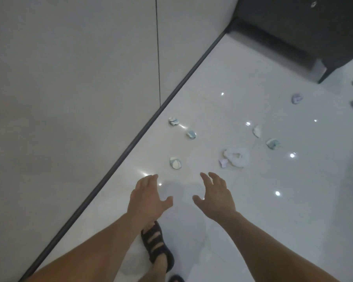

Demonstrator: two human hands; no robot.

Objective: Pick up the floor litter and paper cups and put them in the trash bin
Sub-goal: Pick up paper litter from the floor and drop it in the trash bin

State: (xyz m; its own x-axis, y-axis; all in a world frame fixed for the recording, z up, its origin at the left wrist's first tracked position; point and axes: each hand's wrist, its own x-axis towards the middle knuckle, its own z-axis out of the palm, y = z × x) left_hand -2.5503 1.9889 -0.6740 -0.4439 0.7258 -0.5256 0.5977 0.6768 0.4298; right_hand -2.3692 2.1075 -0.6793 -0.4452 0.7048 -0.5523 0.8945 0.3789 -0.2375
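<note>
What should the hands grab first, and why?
Probably the left hand should reach down for the crumpled scrap just ahead of it: that piece lies nearest, and this hand and the right hand are both open and empty.

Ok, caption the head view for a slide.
Left hand and right hand, both open, extend toward crumpled litter scattered on glossy white floor.

I see open floor [263, 200] ahead and right, litter scraps [175, 162] dotted across it | wall [69, 88] and dark skirting [151, 123] close my left | dark cabinet [289, 31] blocks far right | sandalled foot [158, 247] stands near
</note>
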